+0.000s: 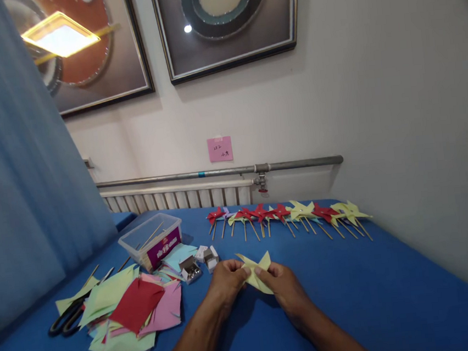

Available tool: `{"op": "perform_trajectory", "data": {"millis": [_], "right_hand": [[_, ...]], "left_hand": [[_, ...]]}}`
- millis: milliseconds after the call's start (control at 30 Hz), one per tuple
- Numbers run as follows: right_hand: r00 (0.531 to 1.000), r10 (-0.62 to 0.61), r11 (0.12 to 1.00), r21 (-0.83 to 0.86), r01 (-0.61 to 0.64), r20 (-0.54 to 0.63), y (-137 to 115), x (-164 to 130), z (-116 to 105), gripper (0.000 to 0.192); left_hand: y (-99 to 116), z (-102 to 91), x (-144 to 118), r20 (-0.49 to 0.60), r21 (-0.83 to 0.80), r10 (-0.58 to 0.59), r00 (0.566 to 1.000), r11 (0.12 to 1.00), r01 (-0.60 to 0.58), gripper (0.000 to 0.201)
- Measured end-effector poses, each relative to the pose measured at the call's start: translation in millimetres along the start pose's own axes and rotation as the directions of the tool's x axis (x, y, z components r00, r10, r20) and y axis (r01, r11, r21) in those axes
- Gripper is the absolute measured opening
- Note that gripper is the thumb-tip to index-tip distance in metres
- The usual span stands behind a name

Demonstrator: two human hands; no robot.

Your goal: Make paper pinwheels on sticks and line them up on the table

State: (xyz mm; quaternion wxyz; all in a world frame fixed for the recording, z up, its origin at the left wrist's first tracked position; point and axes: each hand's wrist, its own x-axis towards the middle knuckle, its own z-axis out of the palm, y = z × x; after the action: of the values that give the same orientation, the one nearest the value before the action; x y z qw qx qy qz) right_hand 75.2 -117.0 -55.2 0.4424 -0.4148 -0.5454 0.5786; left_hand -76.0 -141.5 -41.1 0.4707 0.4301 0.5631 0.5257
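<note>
Far out to the left of the left hand (226,282), a pair of black-handled scissors (71,317) lies on the blue bench (394,292), partly tucked under a loose heap of coloured paper squares (131,312) in green, red, pink and pale blue. Beyond that heap, up and left of the left hand, stands a clear plastic box (151,239) with wooden sticks in it, and just beside the hand, on its far left, sit two small open boxes of pins (199,263).

The left hand rests low on the bench with its fingers curled in, thumb and forefinger pinching the left edge of a folded yellow-green paper piece (256,271). The piece lies between the two hands, slightly beyond their knuckles, its points fanning away from the person and its long axis running roughly left to right across the gap. The right hand (284,286) mirrors the grip, fingertips pressed together on the right edge of the paper. Both hands are equally near it, each touching it.

Well beyond the hands, running off to the right along the wall side of the bench, lies a row of finished pinwheels (291,214), red and yellow, on wooden sticks whose ends point back toward the person.
</note>
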Motion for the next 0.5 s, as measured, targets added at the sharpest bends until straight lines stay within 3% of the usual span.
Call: {"op": "perform_trajectory", "data": {"millis": [233,500], "right_hand": [[0.999,0.014,0.999,0.050,-0.012,-0.037,-2.2,-1.9,0.4,0.049],[0.999,0.030,0.996,0.079,-0.028,-0.018,-4.2,-0.9,5.0,0.045]], "left_hand": [[7.8,-1.6,-5.4,0.075,-0.039,-0.013,0.997,0.999,0.016,0.036],[3.4,-1.1,-3.2,0.077,0.001,0.034,0.996,0.999,-0.034,0.041]]}}
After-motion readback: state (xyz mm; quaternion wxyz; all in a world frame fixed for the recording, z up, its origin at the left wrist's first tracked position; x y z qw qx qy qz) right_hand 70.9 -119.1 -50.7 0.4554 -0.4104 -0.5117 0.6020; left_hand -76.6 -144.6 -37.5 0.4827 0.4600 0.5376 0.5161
